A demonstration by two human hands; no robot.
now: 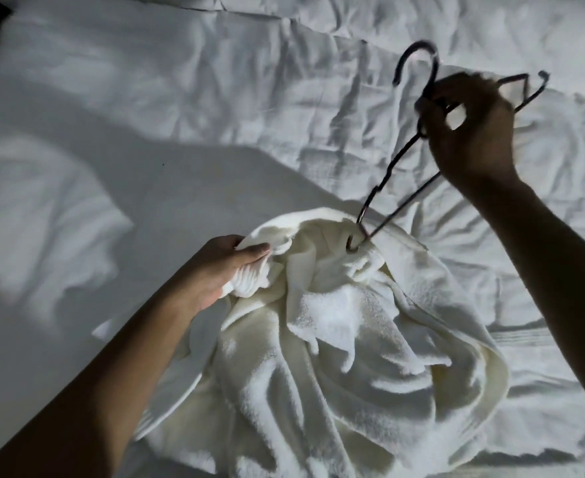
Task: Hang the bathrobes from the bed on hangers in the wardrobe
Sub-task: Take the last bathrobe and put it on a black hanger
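Fluffy terry bathrobe (335, 339), thin metal hanger (387, 177)

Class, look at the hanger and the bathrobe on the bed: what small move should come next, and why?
Probably slide the lower tip of the hanger into the bathrobe: the right hand holds it tilted, tip just touching the fabric, while the left hand grips the robe's edge.

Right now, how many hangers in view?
1. The hanger is in the right hand, raised above the bed, its lower tip at the robe. More could be hidden under fabric.
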